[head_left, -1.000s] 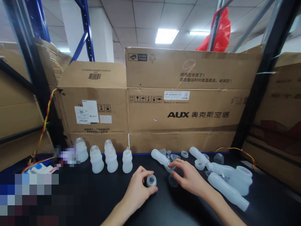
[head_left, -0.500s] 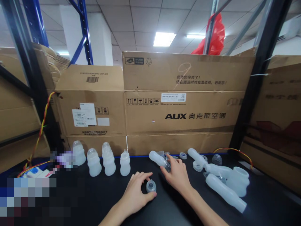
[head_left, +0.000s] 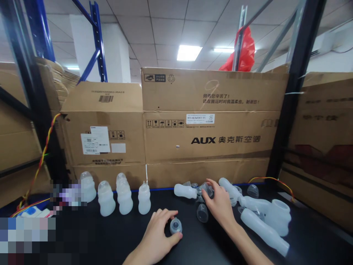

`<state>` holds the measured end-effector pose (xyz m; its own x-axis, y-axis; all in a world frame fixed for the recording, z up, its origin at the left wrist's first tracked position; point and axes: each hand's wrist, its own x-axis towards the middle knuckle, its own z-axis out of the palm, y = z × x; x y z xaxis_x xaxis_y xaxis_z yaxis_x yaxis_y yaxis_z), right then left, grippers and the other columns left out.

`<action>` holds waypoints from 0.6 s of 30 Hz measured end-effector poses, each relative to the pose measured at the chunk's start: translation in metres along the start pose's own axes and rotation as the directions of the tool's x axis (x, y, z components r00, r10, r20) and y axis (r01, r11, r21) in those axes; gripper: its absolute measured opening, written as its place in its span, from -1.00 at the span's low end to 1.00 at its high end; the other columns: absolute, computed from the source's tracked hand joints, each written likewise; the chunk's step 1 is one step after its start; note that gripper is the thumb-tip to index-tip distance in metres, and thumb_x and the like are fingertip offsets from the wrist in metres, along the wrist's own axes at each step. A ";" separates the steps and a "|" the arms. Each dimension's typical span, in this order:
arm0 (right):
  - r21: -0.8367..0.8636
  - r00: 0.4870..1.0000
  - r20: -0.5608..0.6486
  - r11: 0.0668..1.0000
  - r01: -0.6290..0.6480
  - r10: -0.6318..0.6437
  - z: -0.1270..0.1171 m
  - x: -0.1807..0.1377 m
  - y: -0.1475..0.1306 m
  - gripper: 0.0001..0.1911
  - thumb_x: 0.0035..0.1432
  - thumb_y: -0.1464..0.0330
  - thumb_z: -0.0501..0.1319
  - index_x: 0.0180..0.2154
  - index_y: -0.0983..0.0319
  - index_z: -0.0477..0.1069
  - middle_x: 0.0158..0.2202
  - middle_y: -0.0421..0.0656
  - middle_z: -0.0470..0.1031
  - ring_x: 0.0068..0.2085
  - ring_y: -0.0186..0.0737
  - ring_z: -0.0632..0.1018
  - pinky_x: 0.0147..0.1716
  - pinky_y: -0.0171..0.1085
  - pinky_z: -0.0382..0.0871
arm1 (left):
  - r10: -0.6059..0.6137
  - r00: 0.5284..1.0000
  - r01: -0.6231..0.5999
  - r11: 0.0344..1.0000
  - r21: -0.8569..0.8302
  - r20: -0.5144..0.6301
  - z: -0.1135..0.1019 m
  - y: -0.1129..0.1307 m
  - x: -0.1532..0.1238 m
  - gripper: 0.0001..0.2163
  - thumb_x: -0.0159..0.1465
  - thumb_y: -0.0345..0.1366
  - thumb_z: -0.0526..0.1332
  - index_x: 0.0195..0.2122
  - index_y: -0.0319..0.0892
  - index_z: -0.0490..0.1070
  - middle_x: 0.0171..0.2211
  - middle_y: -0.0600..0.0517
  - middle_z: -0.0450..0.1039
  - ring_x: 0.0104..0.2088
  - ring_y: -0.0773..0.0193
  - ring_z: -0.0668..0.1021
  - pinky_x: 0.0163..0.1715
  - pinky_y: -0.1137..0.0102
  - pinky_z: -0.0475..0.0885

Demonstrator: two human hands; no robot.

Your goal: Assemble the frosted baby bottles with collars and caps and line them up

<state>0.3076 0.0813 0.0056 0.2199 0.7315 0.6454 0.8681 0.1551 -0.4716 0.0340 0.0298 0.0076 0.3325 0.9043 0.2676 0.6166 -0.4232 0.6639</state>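
My left hand [head_left: 162, 232] rests on the black table, its thumb and forefinger closed around a small bottle teat in a collar ring [head_left: 175, 226]. My right hand [head_left: 220, 201] reaches into a cluster of clear parts, with thumb and fingers apart beside a clear piece [head_left: 207, 189]; a firm hold on it is not visible. Just left of that hand a clear domed cap [head_left: 202, 213] sits on the table. Behind it lies a frosted baby bottle body [head_left: 185, 191] on its side. Several capped bottles [head_left: 106, 198] and an uncapped bottle with a teat [head_left: 144, 198] stand at the left.
Several frosted bottle bodies [head_left: 264, 231] lie at the right, with another clear cap [head_left: 253, 190] behind them. Cardboard [head_left: 204, 147] walls off the back of the black table [head_left: 110, 239]. Dark rack posts [head_left: 296, 84] rise on both sides. A yellow-red wire [head_left: 45, 158] hangs at left.
My right hand has shifted right, away from the lying bottle, which has turned more level. The clear cap now stands uncovered nearer me. The left hand keeps its place at the teat.
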 end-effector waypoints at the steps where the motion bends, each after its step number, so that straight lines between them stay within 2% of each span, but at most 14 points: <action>1: -0.020 1.000 -0.001 1.000 -0.008 0.008 0.000 0.000 0.002 -0.58 0.25 0.25 0.16 0.11 0.20 0.43 -0.05 -0.04 0.61 -0.02 0.08 0.56 0.00 -0.01 0.37 | 0.003 1.000 -0.003 1.000 0.006 0.005 0.000 0.001 0.000 -0.56 0.09 -0.28 0.42 0.04 0.00 0.57 -0.10 -0.01 0.59 -0.08 0.00 0.54 0.13 0.06 0.31; 6: -0.070 1.000 -0.008 0.998 0.004 -0.005 0.000 -0.003 0.001 -0.67 0.26 0.27 0.14 -0.03 0.15 0.58 0.16 0.04 0.46 0.19 0.25 0.39 0.07 0.17 0.31 | 0.020 1.000 -0.020 0.999 0.028 0.010 0.001 -0.001 -0.001 -0.56 0.11 -0.26 0.41 0.06 0.00 0.55 -0.12 -0.01 0.58 -0.08 -0.01 0.51 0.04 0.12 0.36; 11: -0.064 0.967 0.095 0.968 0.242 -0.235 -0.005 -0.020 -0.031 -0.67 0.27 0.06 0.24 -0.11 0.08 0.64 0.25 0.02 0.37 0.32 0.23 0.24 0.23 0.19 0.19 | 0.032 0.999 -0.032 0.999 0.030 0.012 0.001 -0.001 -0.002 -0.57 0.12 -0.27 0.41 0.06 0.01 0.54 -0.10 0.01 0.57 -0.07 0.01 0.51 0.07 0.13 0.33; 14: -0.052 0.933 0.169 0.942 0.332 -0.319 -0.006 -0.033 -0.051 -0.65 0.16 0.02 0.34 -0.18 0.11 0.66 0.32 0.03 0.30 0.38 0.29 0.14 0.32 0.25 0.02 | 0.029 1.000 -0.029 0.999 0.020 0.003 -0.002 0.002 -0.003 -0.62 0.07 -0.30 0.44 -0.06 -0.02 0.54 -0.15 0.04 0.57 -0.11 0.04 0.52 0.02 0.18 0.35; 18: 0.007 0.909 0.226 0.934 0.357 -0.349 -0.004 -0.041 -0.060 -0.78 0.10 0.14 0.39 -0.29 0.12 0.65 0.29 0.01 0.34 0.39 0.32 0.14 0.35 0.30 -0.09 | 0.033 0.996 -0.033 0.999 0.002 -0.082 -0.011 0.003 -0.002 -0.66 -0.02 -0.30 0.49 -0.23 -0.06 0.46 -0.26 0.08 0.54 -0.22 0.11 0.52 -0.16 0.29 0.39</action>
<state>0.2482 0.0398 0.0097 -0.2035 0.7611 0.6159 0.8864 0.4104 -0.2143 0.0277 0.0273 0.0164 0.2931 0.8915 0.3455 0.6070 -0.4527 0.6531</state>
